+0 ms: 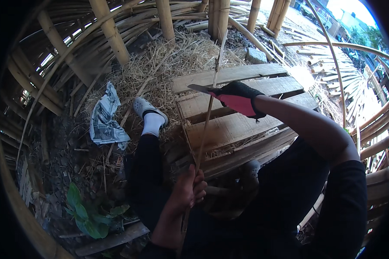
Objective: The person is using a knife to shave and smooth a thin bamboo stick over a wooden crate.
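Observation:
A long thin bamboo strip runs up from my lap and leans away over a slatted wooden pallet. My bare left hand is closed round its lower part. My right hand, in a black and pink glove, grips a knife whose blade points left and lies across the strip's upper part. The knife's handle is hidden inside the glove. Above the blade, the strip's far end looks paler and wider.
Bamboo poles stand along the far left, with straw and shavings heaped below. Crumpled newspaper lies left of my shoe. A leafy green plant grows at lower left. Cut bamboo lies at far right.

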The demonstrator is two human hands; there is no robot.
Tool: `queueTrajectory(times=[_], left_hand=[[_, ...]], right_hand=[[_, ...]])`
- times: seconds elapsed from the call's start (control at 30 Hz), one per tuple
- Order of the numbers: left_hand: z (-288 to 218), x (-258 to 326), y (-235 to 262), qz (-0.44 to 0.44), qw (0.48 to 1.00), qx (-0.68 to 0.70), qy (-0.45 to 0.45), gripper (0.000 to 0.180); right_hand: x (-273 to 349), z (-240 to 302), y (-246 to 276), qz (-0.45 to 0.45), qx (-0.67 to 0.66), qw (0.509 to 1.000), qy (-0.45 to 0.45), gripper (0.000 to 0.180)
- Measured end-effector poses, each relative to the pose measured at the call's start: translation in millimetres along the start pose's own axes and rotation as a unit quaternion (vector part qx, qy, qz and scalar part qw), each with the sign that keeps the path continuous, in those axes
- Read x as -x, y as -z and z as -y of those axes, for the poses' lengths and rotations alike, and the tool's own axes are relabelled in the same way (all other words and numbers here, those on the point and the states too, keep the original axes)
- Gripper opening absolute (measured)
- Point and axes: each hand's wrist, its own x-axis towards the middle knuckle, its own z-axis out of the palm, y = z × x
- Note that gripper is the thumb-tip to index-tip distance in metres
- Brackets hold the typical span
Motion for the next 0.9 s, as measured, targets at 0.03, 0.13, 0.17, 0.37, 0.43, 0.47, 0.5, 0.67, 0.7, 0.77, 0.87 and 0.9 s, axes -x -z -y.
queueTrajectory(times=[0.03, 0.13, 0.17, 0.37, 0.43, 0.47, 0.5, 0.67, 0.7, 0.77, 0.87, 0.9], left_hand=[[1, 0, 1, -0.004, 1.000, -0.003, -0.001, 0.048], [1, -4, -4, -0.017, 1.000, -0.018, 0.001, 0.047], [2, -4, -5, -0.031, 0.999, -0.028, 0.005, 0.046], [1, -2, -5, -0.024, 0.999, -0.024, 0.002, 0.046], [0, 0, -4, -0.033, 0.999, -0.028, 0.001, 0.046], [0, 1, -3, -0.040, 0.999, -0.032, -0.002, 0.046], [0, 1, -4, -0.038, 0.999, -0.035, -0.003, 0.046], [2, -4, -9, -0.041, 0.998, -0.047, -0.010, 0.046], [2, 0, -5, -0.050, 0.998, -0.044, -0.008, 0.046], [1, 3, -6, -0.046, 0.999, -0.024, -0.006, 0.047], [1, 2, -4, -0.033, 0.999, -0.013, -0.007, 0.046], [0, 0, -4, -0.032, 0.999, -0.013, -0.009, 0.046]], right_hand=[[5, 11, -1, -0.014, 0.063, 0.998, -0.007, 0.041], [-10, 2, 28, -0.068, 0.144, 0.987, 0.011, 0.044], [-12, -8, 22, -0.080, 0.117, 0.990, 0.000, 0.039], [-6, 5, 21, -0.047, 0.081, 0.996, 0.004, 0.028], [0, 5, 12, -0.032, 0.034, 0.999, -0.017, 0.028], [4, 0, -2, 0.011, 0.117, 0.993, 0.015, 0.030], [5, -2, -8, 0.002, 0.159, 0.987, 0.039, 0.032], [-10, -6, 30, -0.089, 0.066, 0.993, 0.029, 0.034], [-4, 2, 13, -0.057, 0.083, 0.993, -0.056, 0.032], [11, -10, -21, 0.027, 0.126, 0.991, 0.041, 0.033], [9, 0, -16, 0.061, 0.153, 0.986, 0.031, 0.037], [4, 4, -3, 0.009, 0.132, 0.991, -0.005, 0.038]])
